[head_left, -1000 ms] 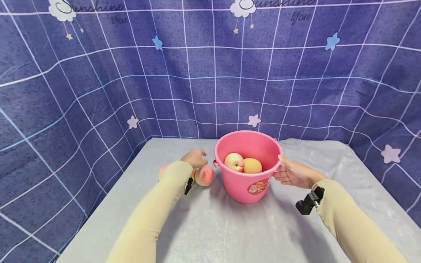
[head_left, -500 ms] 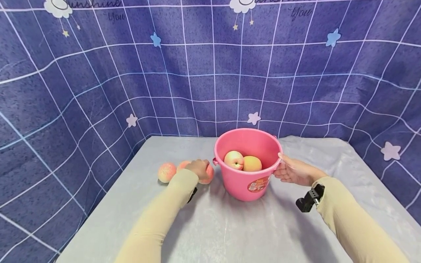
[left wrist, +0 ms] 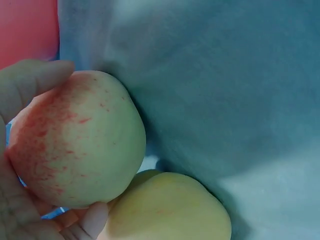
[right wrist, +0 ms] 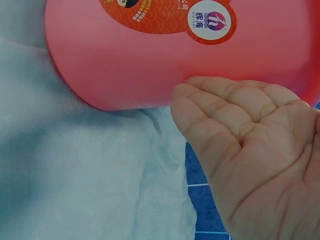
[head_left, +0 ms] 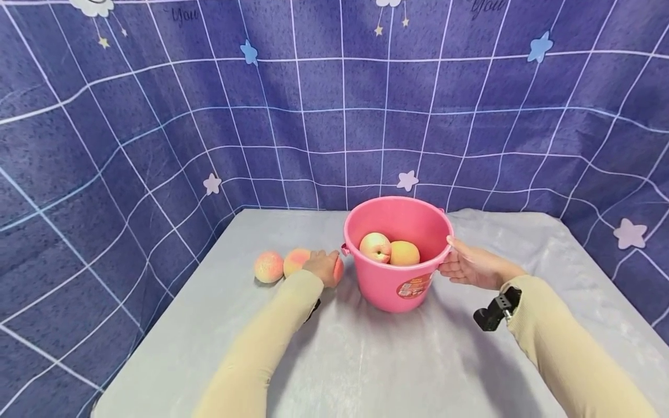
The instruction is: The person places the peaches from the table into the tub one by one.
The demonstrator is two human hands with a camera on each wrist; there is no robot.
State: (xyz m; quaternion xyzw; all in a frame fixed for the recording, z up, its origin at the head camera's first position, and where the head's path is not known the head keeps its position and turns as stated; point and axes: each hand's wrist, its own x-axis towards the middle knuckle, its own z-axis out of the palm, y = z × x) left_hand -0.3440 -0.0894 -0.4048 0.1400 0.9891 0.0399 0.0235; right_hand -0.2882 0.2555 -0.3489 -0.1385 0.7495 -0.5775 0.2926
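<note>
My left hand (head_left: 321, 267) is around a red-flushed peach (left wrist: 85, 140) on the table, thumb on one side and fingers on the other. Touching or very near it is a yellowish peach (left wrist: 172, 207), and farther left lies a third peach (head_left: 269, 267). To the right stands a pink bucket (head_left: 389, 287), upright. Inside it are a pale peach (head_left: 375, 247) and an orange-yellow fruit (head_left: 405, 253). My right hand (head_left: 478, 266) holds the bucket's right side, thumb at the rim and fingers against the outer wall.
A grey cloth (head_left: 324, 360) covers the table. Behind and to the left hangs a blue checked curtain (head_left: 292, 133) with stars. The bucket carries a red label (right wrist: 155, 15) on its front.
My left hand has come down and to the right onto the peach nearest the bucket, uncovering the peaches to the left. My right hand stays at the bucket. The head view has tilted slightly down.
</note>
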